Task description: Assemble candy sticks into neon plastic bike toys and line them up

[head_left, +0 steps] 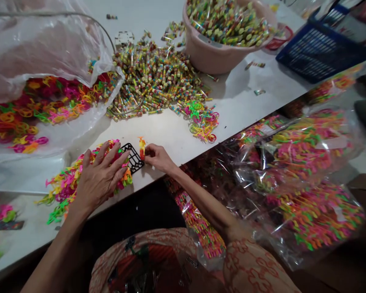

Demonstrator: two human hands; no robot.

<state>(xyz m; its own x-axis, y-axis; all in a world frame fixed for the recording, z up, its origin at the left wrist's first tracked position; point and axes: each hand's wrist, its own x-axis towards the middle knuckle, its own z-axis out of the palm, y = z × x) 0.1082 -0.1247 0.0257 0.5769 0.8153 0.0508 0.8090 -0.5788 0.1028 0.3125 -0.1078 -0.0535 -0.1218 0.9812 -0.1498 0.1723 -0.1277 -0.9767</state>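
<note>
My left hand [101, 175] lies spread and flat over a heap of small bright plastic toys [67, 185] in pink, yellow, green and orange at the table's front edge. Just right of it is a black plastic grid [132, 157], partly hidden by the toys. My right hand [159, 158] pinches a small yellow and orange-red plastic toy [142, 149] between thumb and fingers, upright beside the grid's right edge. The toy's exact kind is too small to make out.
Behind lies a big pile of wrapped candy tubes [158, 77], with loose plastic toys [203, 120] at its right. A pink basin [213, 57] holds more tubes. A clear bag [49, 53] of toys, a blue basket [320, 51] and filled bags [311, 150] surround the work area.
</note>
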